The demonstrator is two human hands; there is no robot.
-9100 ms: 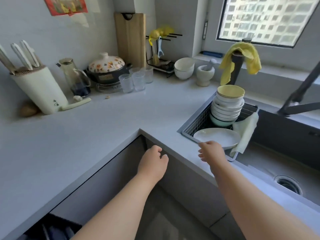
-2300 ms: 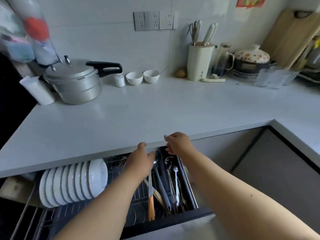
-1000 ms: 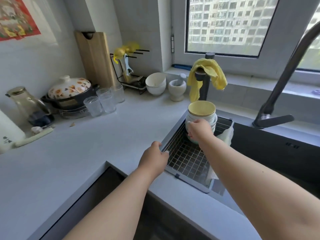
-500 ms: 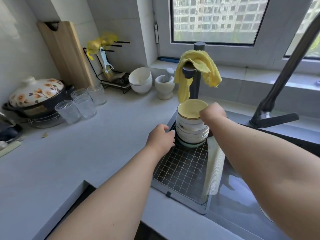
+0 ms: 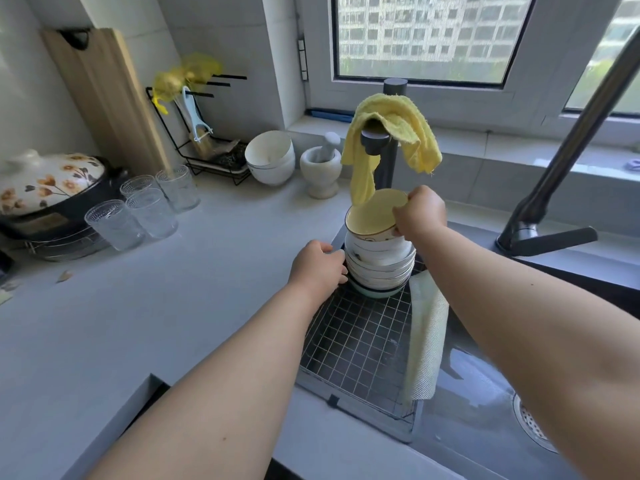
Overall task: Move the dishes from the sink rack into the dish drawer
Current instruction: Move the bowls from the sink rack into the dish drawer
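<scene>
Grey countertop (image 5: 145, 317) is seen wrapping the corner beside the dark sink (image 5: 485, 410), under a window (image 5: 426, 36). At the sink's left end a wire sink rack (image 5: 360, 344) is set, with a pale cloth (image 5: 427, 337) draped over its right edge. At the rack's far end a stack of bowls (image 5: 379, 268) is stood. The stack's lower left side is touched by the left hand (image 5: 320, 268), fingers curled against it. The yellow top bowl (image 5: 372, 213) is gripped at its right rim by the right hand (image 5: 420, 213) and held tilted.
</scene>
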